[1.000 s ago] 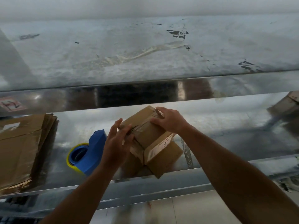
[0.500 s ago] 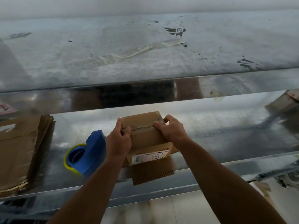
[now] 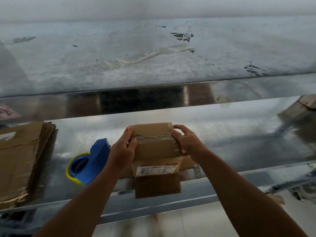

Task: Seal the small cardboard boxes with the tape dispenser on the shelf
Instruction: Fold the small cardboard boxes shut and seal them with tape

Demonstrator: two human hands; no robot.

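A small brown cardboard box point(image 3: 153, 147) sits near the front of the shiny metal shelf point(image 3: 239, 134), its top flaps pressed together along a jagged seam. A white label is on its front face, and a flap hangs down over the shelf edge. My left hand point(image 3: 122, 153) grips the box's left side, thumb on the seam. My right hand point(image 3: 188, 142) holds the right end, fingers over the top. A blue tape dispenser point(image 3: 90, 163) with a yellow-edged roll lies on the shelf just left of my left hand.
A stack of flattened cardboard point(image 3: 20, 159) lies at the shelf's left end. Another cardboard box point(image 3: 301, 108) stands at the far right. An upper metal shelf point(image 3: 153, 57) with tape residue overhangs the work area. Tiled floor shows below.
The box was tilted a second ago; both hands have turned it square and set it level on the shelf, pressing the top flaps shut. The dispenser has not moved.
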